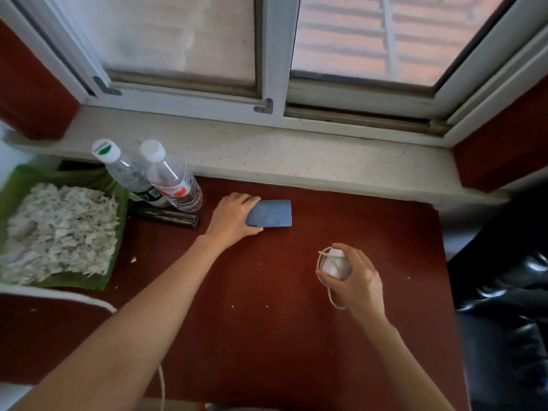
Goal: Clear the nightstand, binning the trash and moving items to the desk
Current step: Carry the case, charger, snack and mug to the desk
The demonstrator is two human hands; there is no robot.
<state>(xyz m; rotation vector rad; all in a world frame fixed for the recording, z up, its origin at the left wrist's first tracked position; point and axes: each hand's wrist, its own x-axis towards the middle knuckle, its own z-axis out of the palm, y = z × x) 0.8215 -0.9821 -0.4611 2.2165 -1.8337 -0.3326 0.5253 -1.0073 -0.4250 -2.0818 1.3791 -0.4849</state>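
Note:
My left hand grips one end of a flat blue phone-like item that lies on the dark red desk top near the windowsill. My right hand holds a white charger plug with its white cable looped around it, just above the desk on the right. A strand of the cable hangs below that hand.
Two clear plastic water bottles stand at the back left, with a dark long object lying in front of them. A green tray of shredded paper sits at the far left. A black leather chair is at the right. Windowsill behind.

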